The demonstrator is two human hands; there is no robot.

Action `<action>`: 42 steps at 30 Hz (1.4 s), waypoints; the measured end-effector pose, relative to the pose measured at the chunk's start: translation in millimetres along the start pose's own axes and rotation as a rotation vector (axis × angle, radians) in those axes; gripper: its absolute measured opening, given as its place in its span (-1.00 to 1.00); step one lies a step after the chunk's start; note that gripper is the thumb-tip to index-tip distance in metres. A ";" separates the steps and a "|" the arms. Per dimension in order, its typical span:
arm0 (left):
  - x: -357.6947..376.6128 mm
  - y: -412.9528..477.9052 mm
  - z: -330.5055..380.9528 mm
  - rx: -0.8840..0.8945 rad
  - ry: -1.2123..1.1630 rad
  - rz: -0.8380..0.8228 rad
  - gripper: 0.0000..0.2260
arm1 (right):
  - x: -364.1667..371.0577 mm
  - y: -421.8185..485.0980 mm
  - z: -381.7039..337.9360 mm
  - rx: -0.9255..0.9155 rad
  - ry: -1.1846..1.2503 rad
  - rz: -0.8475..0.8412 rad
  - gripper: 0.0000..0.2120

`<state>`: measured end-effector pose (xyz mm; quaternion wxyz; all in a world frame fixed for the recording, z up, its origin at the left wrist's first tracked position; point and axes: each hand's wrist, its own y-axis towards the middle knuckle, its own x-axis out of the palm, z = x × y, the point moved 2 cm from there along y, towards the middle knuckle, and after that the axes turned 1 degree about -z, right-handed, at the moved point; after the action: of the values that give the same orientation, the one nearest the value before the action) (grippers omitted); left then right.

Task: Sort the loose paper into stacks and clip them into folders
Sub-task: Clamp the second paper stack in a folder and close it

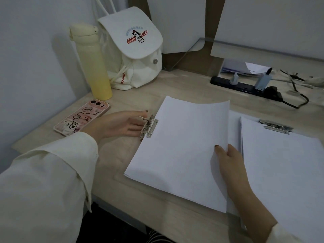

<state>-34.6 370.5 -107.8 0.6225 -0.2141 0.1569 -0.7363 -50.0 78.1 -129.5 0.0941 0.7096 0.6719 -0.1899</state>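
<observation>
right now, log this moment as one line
left hand: touches clip | right hand: holds stack edge, thumb on top | stack: edge at clip | second stack: clipped, to the right

Open bench (175,218) runs along the front edge, before the paper stack (178,146). Phone (82,118), bottle (93,67) and bag (135,55) crowd the left; a power strip (226,82) and cables (298,100) bar the back right.
</observation>
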 end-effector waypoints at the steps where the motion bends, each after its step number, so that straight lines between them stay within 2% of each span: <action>1: 0.0 -2.7 -1.1 -0.038 0.046 0.005 -0.65 | 0.1 0.1 0.4 0.000 -0.005 -0.003 -0.76; 4: -2.0 -11.1 -0.5 -0.190 0.278 -0.007 -0.47 | 0.4 0.7 1.5 0.003 -0.022 0.001 -0.77; 6: -4.7 -14.2 -0.6 -0.266 0.329 -0.043 -0.32 | 0.1 0.9 2.3 0.002 -0.025 0.003 -0.78; 8: -7.5 -16.2 -2.3 -0.286 0.303 -0.068 -0.17 | 0.3 1.1 3.1 -0.001 -0.016 -0.002 -0.80; 12: -6.4 -19.9 -8.0 -0.232 0.296 -0.037 -0.09 | 0.9 0.9 4.1 -0.005 -0.017 -0.003 -0.80; 17: 0.0 -22.8 -16.0 -0.097 0.351 0.008 -0.22 | -0.1 -0.7 3.5 -0.017 -0.035 0.007 -0.76; 20: 6.2 -24.8 -18.1 -0.038 0.358 0.064 -0.42 | 0.6 -1.5 2.6 -0.018 -0.035 0.004 -0.73; 25: 14.3 -24.1 -21.2 -0.009 0.369 0.113 -0.77 | 1.1 -2.1 2.3 -0.014 -0.036 0.000 -0.77; 27: 17.1 -22.4 -21.9 -0.003 0.348 0.137 -0.83 | 1.0 -2.3 2.6 -0.015 -0.040 -0.001 -0.77; 32: 10.8 -22.3 -26.8 0.047 0.342 0.134 -0.73 | 1.2 -0.2 4.6 -0.003 -0.033 -0.005 -0.78; 35: 5.2 -25.5 -31.3 0.080 0.310 0.071 -0.49 | 1.2 -0.5 4.0 0.022 -0.026 -0.011 -0.83; 37: 4.2 -25.0 -33.8 0.086 0.284 0.051 -0.37 | 0.0 -2.2 0.6 0.042 -0.018 0.009 -0.70; 40: 4.8 -23.3 -36.1 0.090 0.254 0.077 -0.45 | -1.7 -8.1 -8.3 0.016 0.072 0.023 -0.55; 42: 9.4 -25.0 -35.8 0.093 0.236 0.094 -0.59 | -2.0 -10.4 -11.2 -0.036 -0.038 0.021 -0.45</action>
<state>-75.4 364.4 -125.0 0.6426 -0.0892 0.2049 -0.7329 -58.7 81.4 -117.2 0.1217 0.7113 0.6657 -0.1903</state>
